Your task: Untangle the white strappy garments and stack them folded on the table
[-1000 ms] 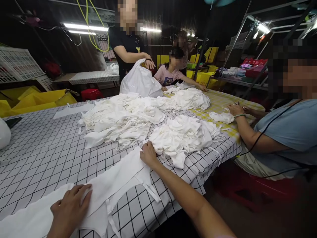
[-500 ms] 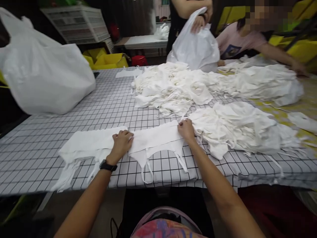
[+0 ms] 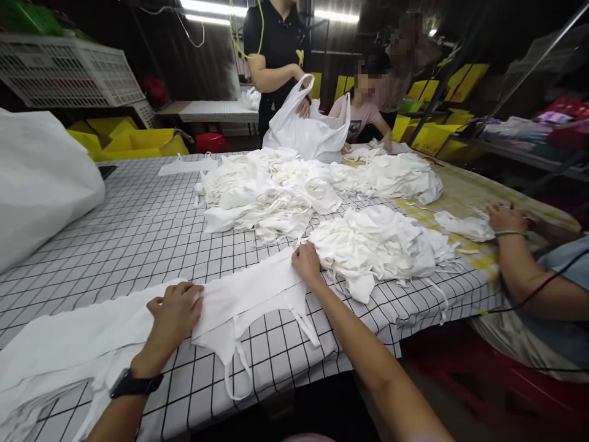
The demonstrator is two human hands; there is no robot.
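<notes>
A flat white cloth piece with dangling straps (image 3: 251,296) lies on the black-and-white checked tablecloth (image 3: 138,233) in front of me. My left hand (image 3: 175,313), a dark watch on its wrist, presses on the cloth's left end with fingers curled down. My right hand (image 3: 304,261) pinches the cloth's right end, right beside a heap of white cloth pieces (image 3: 377,245). More flat white cloth (image 3: 59,350) lies left of my left hand.
A bigger white heap (image 3: 271,193) fills the table's middle. A bulging white bag (image 3: 41,178) sits at the left. A standing person holds a white plastic bag (image 3: 308,129) at the far end. A seated person's arm (image 3: 515,245) rests on the right edge. Yellow bins (image 3: 129,142) stand behind.
The view swung up and to the right between frames. Both my hands stay on the same cloth piece, which still lies flat.
</notes>
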